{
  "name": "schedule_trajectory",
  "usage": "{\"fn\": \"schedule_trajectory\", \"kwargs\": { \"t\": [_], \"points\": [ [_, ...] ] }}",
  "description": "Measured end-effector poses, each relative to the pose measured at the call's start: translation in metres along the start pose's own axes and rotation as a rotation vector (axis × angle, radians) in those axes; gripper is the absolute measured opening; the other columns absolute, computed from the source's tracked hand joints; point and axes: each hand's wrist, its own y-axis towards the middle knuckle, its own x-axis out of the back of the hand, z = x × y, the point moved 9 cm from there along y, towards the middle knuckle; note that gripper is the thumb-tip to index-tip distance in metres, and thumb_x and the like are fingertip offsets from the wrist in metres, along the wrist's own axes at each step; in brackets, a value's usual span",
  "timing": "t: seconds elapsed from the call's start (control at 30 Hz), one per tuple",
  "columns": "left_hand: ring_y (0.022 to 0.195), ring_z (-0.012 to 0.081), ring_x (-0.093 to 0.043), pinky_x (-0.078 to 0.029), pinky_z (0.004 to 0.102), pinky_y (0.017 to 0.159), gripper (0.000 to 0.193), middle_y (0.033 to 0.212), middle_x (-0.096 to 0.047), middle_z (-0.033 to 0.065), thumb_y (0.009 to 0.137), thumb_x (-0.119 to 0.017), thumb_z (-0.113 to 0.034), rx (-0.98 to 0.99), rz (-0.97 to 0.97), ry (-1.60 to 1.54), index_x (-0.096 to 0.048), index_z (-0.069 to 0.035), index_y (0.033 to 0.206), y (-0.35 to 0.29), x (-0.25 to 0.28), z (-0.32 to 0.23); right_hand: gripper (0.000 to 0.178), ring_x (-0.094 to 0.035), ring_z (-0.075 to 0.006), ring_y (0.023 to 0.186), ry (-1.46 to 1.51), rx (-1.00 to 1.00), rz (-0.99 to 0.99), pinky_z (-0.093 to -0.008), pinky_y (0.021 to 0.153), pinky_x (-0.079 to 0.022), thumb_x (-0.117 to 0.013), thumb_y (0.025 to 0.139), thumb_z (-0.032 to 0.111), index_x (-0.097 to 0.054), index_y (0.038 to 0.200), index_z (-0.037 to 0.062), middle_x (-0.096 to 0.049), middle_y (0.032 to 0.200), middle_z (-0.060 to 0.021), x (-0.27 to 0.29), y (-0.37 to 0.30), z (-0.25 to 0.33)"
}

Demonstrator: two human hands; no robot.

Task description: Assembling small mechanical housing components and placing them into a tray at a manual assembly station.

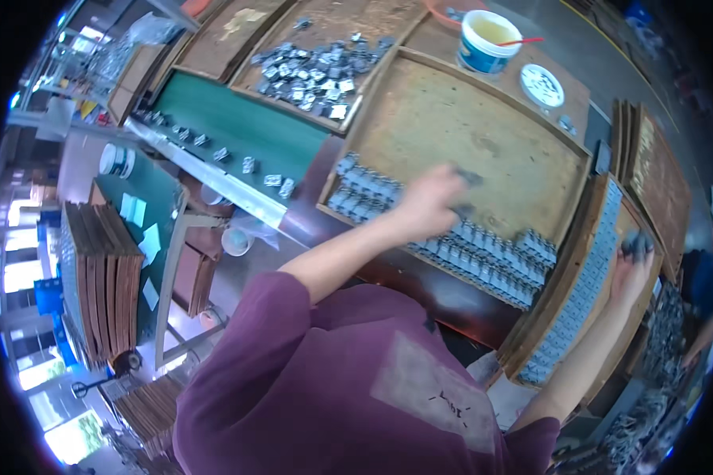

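Note:
My left hand (434, 204) is over the shallow wooden tray (483, 127) in front of me, its fingers closed and blurred. A small dark metal part (469, 177) shows at its fingertips. Beneath and beside it, small grey metal parts (491, 265) stand in tight rows along the tray's near side. At the right, my right hand (632, 273) is closed round several dark metal parts (635, 247), whose exact kind I cannot make out. It is above a second wooden tray (523, 348), which holds a band of closely set blue-grey parts (582, 297).
A wooden tray with a loose heap of metal parts (313, 75) lies at the back. Metal parts sit spaced along a green belt (230, 119). A white-and-blue bucket (487, 51) and a white lid (542, 85) stand at the far right. Stacked boards (103, 277) are at the left.

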Motion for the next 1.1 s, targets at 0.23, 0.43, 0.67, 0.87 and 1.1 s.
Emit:
{"fn": "schedule_trajectory", "kwargs": {
  "t": [0.23, 0.43, 0.67, 0.87, 1.1],
  "points": [
    [0.084, 0.038, -0.068, -0.053, 0.0482, 0.074, 0.028, 0.091, -0.071, 0.0195, 0.08, -0.061, -0.021, 0.858, -0.277, 0.729, -0.068, -0.007, 0.103, -0.148, 0.191, 0.16, 0.035, -0.065, -0.0146, 0.09, -0.037, -0.027, 0.003, -0.026, 0.073, -0.053, -0.058, 0.1, 0.014, -0.056, 0.132, 0.0011, -0.067, 0.114, -0.0083, -0.061, -0.105, -0.017],
    [0.078, 0.0274, -0.067, -0.051, 0.0407, 0.072, 0.033, 0.083, -0.07, 0.0169, 0.081, -0.059, -0.02, 1.014, -0.461, 0.045, -0.068, -0.004, 0.108, -0.209, 0.197, 0.305, 0.028, -0.066, -0.0143, 0.083, -0.084, -0.043, 0.228, -0.0282, 0.068, -0.057, -0.064, 0.095, 0.006, -0.061, 0.122, 0.0001, -0.068, 0.105, -0.0071, -0.17, -0.152, -0.014],
    [0.087, 0.0112, -0.066, -0.051, 0.0231, 0.071, 0.036, 0.106, -0.07, 0.0052, 0.085, -0.055, 0.007, 0.512, -0.518, -0.847, -0.066, -0.002, 0.118, -0.102, 0.16, 0.133, 0.025, -0.068, -0.0158, 0.08, -0.189, -0.08, 0.342, -0.0296, 0.064, -0.06, -0.066, 0.092, 0.006, -0.062, 0.116, -0.0007, -0.069, 0.096, -0.0076, -0.231, -0.222, -0.002],
    [0.107, 0.016, -0.063, -0.052, 0.0297, 0.093, 0.045, 0.116, -0.068, 0.007, 0.082, -0.07, 0.007, 0.209, -0.029, -1.23, -0.061, -0.002, 0.126, -0.057, 0.07, -0.01, 0.028, -0.067, -0.0175, 0.088, -0.074, -0.05, 0.509, -0.0325, 0.076, -0.06, -0.069, 0.09, 0.004, -0.06, 0.116, -0.0015, -0.066, 0.099, -0.0071, -0.288, -0.249, 0.018],
    [0.113, 0.0196, -0.062, -0.049, 0.0344, 0.099, 0.044, 0.123, -0.065, 0.0101, 0.085, -0.073, -0.003, 0.211, 0.234, -1.305, -0.059, -0.001, 0.127, -0.052, 0.022, -0.064, 0.032, -0.068, -0.0264, 0.077, -0.952, 0.443, 0.577, -0.0341, 0.064, -0.054, -0.078, 0.083, 0.012, -0.06, 0.105, -0.0022, -0.065, 0.089, -0.0132, -0.274, -0.264, 0.059]
  ]
}}
